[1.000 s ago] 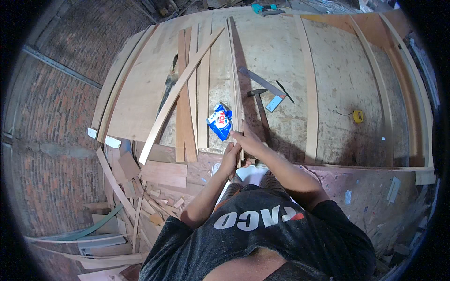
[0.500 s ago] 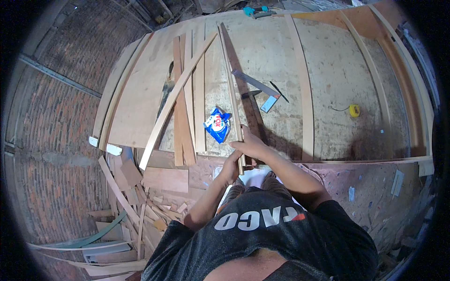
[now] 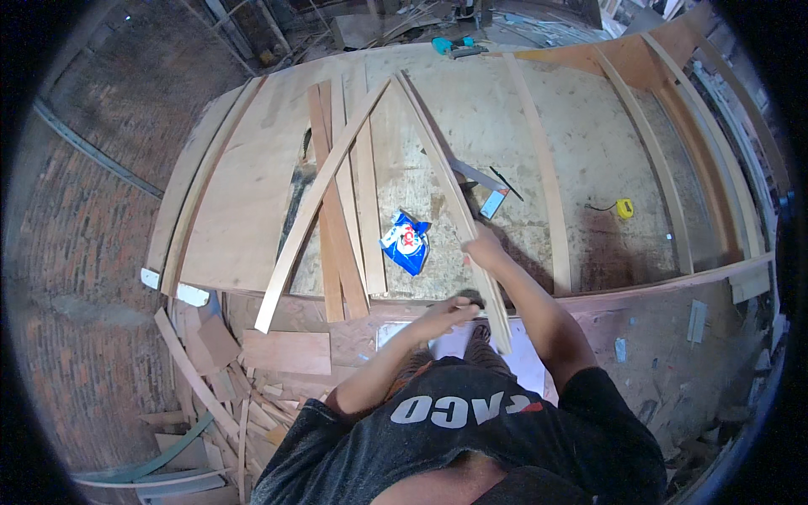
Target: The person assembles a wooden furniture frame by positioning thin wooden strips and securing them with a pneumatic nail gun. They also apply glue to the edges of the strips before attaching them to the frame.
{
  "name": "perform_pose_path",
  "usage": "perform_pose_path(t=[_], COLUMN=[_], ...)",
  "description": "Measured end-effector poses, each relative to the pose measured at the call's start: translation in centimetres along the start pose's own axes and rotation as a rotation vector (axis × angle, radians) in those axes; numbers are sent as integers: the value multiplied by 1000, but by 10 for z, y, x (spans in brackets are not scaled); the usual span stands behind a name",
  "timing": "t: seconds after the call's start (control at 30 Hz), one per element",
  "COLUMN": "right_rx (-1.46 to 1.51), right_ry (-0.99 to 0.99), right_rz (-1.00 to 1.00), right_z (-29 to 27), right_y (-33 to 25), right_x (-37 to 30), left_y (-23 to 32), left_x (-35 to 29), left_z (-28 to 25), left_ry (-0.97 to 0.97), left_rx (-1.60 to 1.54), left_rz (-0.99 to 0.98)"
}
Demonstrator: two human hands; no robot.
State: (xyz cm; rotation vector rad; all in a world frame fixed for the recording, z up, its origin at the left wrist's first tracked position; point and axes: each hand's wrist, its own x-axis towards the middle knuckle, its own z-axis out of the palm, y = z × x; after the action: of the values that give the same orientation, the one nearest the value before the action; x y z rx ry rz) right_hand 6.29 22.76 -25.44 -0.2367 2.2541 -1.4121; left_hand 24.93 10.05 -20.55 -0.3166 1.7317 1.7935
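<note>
Strips (image 3: 444,175), mid-table (image 3: 589,160), reaching past its near edge: right hand (image 3: 485,251) wrapped round them, left hand (image 3: 448,320) beside, its hold unclear to us; splaying possible, we judge, should the right's grip loosen.

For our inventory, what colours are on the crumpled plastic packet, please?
The packet is blue and white with red, best seen in the head view.

On the worktop (image 3: 589,151), there is room to pass between the pale flat strip (image 3: 541,168) and the yellow tape measure (image 3: 624,209). The long sticks (image 3: 438,164) in the right grip (image 3: 486,251) block the way across the middle. The blue packet (image 3: 405,244) sits left of them, the metal square (image 3: 492,204) right. Crossed boards (image 3: 296,244) crowd the left side.
</note>
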Motion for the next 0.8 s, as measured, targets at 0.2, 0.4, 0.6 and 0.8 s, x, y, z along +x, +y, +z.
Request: perform_pose_path(t=[0.2, 0.4, 0.6, 0.8], right_rx=[-222, -174, -54, -134], right_ry=[158, 85, 63, -64], right_rz=[-463, -75, 10, -40], right_z=[-33, -15, 14, 5], right_y=[73, 45, 28, 19], right_x=[-142, -280, -312, -296], left_y=[-4, 46, 72, 58], left_x=[20, 52, 57, 56], left_z=[-101, -144, -106, -107], left_ry=[243, 419, 79, 385], left_rx=[-480, -688, -932, -898], left_rz=[142, 272, 404, 500])
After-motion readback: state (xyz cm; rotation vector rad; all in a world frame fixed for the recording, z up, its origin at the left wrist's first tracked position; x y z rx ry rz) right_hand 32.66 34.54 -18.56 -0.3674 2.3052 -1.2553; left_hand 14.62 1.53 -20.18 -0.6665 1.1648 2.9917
